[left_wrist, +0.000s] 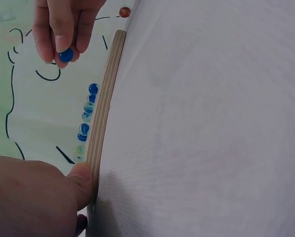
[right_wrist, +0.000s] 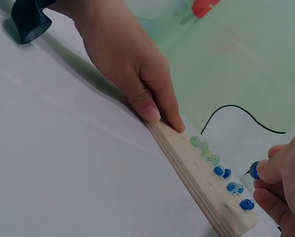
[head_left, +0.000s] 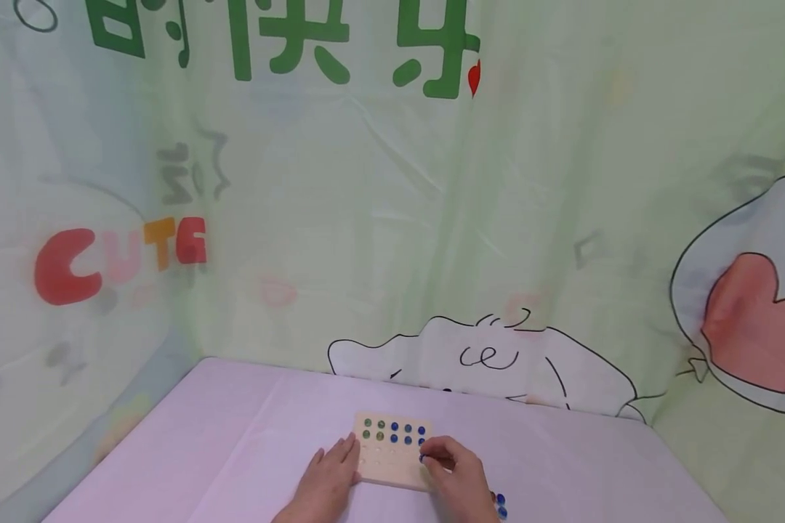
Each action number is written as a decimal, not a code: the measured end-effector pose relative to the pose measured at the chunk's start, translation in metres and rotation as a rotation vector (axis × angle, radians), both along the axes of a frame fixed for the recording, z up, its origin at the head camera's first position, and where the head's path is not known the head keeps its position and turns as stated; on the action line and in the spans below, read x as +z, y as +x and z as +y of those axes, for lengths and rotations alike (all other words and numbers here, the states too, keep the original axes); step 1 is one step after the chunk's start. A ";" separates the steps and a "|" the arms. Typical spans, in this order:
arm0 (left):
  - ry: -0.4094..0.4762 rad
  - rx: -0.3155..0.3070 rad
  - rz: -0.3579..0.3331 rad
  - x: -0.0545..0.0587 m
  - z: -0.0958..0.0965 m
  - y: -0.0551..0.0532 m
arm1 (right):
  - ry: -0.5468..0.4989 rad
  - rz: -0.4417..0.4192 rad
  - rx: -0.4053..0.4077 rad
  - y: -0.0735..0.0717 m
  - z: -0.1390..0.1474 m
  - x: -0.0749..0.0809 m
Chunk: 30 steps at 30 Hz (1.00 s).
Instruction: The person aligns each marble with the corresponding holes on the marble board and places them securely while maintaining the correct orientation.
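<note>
A pale wooden board (head_left: pixel 392 476) with rows of round hollows lies on the table. Green marbles (head_left: pixel 368 434) fill hollows at its back left, blue marbles (head_left: pixel 395 427) those at its back right; the front hollows hold none. My left hand (head_left: pixel 327 479) rests against the board's left edge with straight fingers, its thumb (left_wrist: pixel 80 177) pressing the front side near the corner. Between thumb and fingertips my right hand (head_left: pixel 458 476) pinches a blue marble (right_wrist: pixel 254 170). That marble is above the board's right side, apart from it in both wrist views.
Loose blue marbles (head_left: pixel 501 508) and a reddish-brown marble (left_wrist: pixel 125 12) lie right of the board, partly hidden by my right hand in the head view. The table (head_left: pixel 255 421) has a pale cloth. Printed curtains (head_left: pixel 288 218) stand behind and at the left.
</note>
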<state>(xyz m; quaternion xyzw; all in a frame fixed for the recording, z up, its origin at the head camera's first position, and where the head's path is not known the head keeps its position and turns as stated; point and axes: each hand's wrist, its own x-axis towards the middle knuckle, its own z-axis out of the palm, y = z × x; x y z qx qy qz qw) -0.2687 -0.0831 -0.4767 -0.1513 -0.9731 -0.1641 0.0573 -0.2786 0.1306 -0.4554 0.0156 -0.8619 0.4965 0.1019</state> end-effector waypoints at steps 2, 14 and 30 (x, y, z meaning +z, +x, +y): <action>0.000 0.000 0.003 -0.001 0.000 -0.001 | -0.008 -0.006 0.024 -0.002 -0.006 -0.001; -0.026 -0.002 0.005 0.001 -0.003 -0.002 | -0.010 -0.006 0.104 -0.015 -0.038 -0.005; -0.071 -0.003 0.033 0.001 -0.004 -0.003 | 0.035 0.052 0.176 -0.032 -0.069 -0.015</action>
